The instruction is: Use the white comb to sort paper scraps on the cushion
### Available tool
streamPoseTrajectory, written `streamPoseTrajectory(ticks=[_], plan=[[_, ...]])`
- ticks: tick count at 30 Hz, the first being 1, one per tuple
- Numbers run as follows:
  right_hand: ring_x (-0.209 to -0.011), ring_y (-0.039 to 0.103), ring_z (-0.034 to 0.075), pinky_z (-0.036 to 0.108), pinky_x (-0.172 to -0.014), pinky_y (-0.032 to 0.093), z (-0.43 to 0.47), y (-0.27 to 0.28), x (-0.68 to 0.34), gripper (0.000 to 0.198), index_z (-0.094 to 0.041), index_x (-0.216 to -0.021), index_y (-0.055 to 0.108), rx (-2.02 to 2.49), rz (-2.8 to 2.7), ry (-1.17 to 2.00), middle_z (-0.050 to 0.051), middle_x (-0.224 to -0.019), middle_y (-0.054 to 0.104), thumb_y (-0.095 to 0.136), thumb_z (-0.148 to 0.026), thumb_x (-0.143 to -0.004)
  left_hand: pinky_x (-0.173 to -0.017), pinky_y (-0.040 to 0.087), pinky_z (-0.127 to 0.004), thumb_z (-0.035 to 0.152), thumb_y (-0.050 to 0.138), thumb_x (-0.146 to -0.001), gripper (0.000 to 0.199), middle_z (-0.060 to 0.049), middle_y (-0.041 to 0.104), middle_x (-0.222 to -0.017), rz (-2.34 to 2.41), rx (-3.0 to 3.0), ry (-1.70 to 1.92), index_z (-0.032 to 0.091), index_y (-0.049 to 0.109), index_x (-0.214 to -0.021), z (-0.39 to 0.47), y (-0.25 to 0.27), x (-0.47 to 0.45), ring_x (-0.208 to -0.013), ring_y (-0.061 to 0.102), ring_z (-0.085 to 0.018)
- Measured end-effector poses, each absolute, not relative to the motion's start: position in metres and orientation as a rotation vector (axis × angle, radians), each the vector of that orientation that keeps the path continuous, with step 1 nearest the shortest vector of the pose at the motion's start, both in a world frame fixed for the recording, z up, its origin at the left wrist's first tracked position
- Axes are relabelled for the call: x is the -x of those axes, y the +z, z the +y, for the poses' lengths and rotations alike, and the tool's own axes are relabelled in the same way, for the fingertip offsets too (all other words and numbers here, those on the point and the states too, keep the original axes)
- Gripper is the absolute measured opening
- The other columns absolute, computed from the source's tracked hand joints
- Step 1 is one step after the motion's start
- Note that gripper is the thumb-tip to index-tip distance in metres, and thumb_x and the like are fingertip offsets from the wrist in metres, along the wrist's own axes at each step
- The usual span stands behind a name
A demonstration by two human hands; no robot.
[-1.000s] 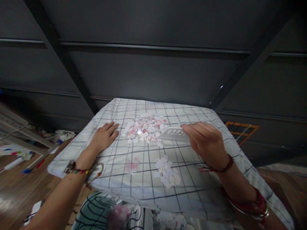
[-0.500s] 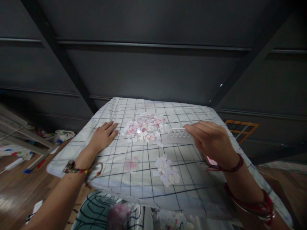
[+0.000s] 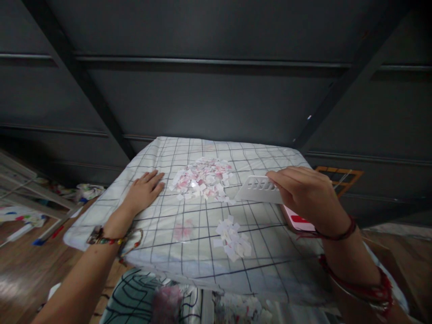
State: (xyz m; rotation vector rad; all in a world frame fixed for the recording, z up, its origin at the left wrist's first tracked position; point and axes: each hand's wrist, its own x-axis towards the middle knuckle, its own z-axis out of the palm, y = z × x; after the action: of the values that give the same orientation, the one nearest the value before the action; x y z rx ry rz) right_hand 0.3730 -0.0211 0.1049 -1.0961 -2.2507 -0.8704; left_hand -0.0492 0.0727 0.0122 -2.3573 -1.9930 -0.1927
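My left hand (image 3: 145, 192) lies flat on the checked cloth, fingers stretched out, left of a large heap of white and pink paper scraps (image 3: 202, 177). In my right hand (image 3: 303, 193) is a white flat scraper (image 3: 256, 191) with a row of slots along its upper edge. Its tilted blade stands on or just over the cloth, a short way right of the heap; contact cannot be made out. A smaller pile of white paper scraps (image 3: 232, 238) sits nearer to me, and a clear pink-tinted patch (image 3: 183, 230) lies left of it.
The cloth-covered table (image 3: 270, 256) backs onto a dark panelled wall (image 3: 209, 99). A pink and red object (image 3: 297, 220) lies partly under my right hand. Below the near edge, a container (image 3: 243, 310) holds scraps. A ladder (image 3: 43, 198) stands at left.
My right hand has moved right with the scraper, away from the large heap, uncovering more of the pink and red object. The left hand stays flat in place.
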Motion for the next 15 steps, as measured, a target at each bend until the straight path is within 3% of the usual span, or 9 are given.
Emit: streamPoseTrajectory(ticks=[9,15], plan=[[-0.061,0.058,0.017,0.03,-0.06,0.04,-0.0237,0.1079,-0.3703,0.027,-0.021,-0.083,0.071,1.083,-2.308,-0.793,0.0,-0.064,0.066,0.049,-0.008,-0.093,-0.123,0.039,-0.052,0.041,0.03,-0.104,0.059,-0.01,0.047,-0.166,-2.0,2.353,-0.161,0.022,0.054,-0.155,0.0737,0.0098,0.05,-0.155,0.041,-0.033],[-0.062,0.058,0.017,0.03,-0.062,0.042,-0.0242,0.1068,-0.3685,0.026,-0.019,-0.088,0.072,1.033,-2.29,-0.754,0.001,-0.066,0.067,0.05,-0.008,-0.094,-0.12,0.043,-0.053,0.04,0.036,-0.103,0.056,-0.011,0.05,-0.164,-1.968,2.354,-0.196,0.025,0.056,-0.153,0.0754,0.0088,0.0512,-0.153,0.045,-0.034]])
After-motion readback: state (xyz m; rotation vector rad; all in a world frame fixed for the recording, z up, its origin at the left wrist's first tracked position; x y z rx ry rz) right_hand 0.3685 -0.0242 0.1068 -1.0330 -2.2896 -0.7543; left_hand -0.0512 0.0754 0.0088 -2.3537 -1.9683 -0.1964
